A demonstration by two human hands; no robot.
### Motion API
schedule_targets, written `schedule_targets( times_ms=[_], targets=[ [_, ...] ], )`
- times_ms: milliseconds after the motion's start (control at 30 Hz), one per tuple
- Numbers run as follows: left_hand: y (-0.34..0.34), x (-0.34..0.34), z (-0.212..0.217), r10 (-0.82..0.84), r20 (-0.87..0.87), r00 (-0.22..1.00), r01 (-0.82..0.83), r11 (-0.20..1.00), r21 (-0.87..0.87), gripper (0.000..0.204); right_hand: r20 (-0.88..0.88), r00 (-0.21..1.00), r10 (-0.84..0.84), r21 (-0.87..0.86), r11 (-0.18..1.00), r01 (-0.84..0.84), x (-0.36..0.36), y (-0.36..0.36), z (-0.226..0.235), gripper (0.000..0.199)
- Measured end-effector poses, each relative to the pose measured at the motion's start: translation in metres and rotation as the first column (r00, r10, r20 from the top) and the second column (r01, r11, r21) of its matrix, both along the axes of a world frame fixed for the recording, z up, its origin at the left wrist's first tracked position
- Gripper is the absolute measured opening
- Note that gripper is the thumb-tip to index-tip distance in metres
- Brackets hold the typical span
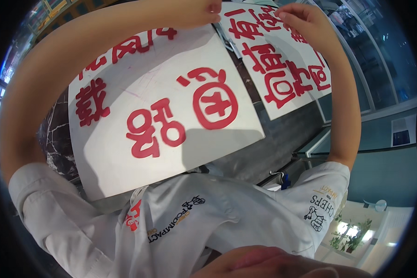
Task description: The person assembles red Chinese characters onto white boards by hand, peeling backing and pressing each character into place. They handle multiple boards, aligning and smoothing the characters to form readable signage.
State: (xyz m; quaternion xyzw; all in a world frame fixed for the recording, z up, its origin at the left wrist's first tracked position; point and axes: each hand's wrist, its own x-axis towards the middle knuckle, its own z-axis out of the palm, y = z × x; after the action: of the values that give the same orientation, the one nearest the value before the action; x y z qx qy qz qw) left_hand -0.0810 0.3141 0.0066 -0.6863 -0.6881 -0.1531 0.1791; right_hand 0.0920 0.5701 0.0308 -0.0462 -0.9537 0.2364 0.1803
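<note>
A large white board [125, 171] with bold red painted characters lies in front of me, its near edge close to my body. Beyond its right side is a second white board [278, 111], also covered in red characters. My left hand [209, 11] is at the top edge of the view, above the first board's far right corner, its fingers curled and partly cut off. Over the far part of the second board, my right hand [306, 18] has thumb and forefinger bent close together. Whatever either hand may hold is too small or hidden to make out.
A dark, white-veined stone surface [60, 139] shows left of the boards. Grey metal [282, 139] lies below and between them. Glass panels [366, 51] stand on the right, with a green potted plant [352, 234] at lower right.
</note>
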Motion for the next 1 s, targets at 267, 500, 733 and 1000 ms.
schedule_targets(
  times_ms=[267, 500, 733, 1000],
  targets=[
    [0.113, -0.047, -0.018, 0.241, 0.092, 0.966, -0.220, 0.956, -0.196, 0.036, 0.023, 0.988, 0.150, 0.018, 0.988, -0.150, 0.003, 0.086, -0.010, 0.027],
    [0.004, -0.021, 0.069, 0.360, 0.205, 0.910, -0.255, 0.878, -0.406, 0.026, 0.105, 0.980, 0.166, -0.097, 0.983, -0.156, -0.018, 0.084, -0.008, 0.025],
    [-0.139, 0.015, 0.076, 0.711, 0.211, 0.671, -0.657, 0.701, -0.278, 0.023, 0.042, 0.798, 0.602, 0.129, 0.789, -0.601, -0.134, -0.062, -0.006, 0.030],
    [-0.200, 0.056, 0.045, 0.773, 0.276, 0.571, -0.780, 0.616, -0.111, 0.018, 0.163, 0.686, 0.709, 0.206, 0.655, -0.727, -0.219, -0.251, -0.048, 0.031]
  ],
)
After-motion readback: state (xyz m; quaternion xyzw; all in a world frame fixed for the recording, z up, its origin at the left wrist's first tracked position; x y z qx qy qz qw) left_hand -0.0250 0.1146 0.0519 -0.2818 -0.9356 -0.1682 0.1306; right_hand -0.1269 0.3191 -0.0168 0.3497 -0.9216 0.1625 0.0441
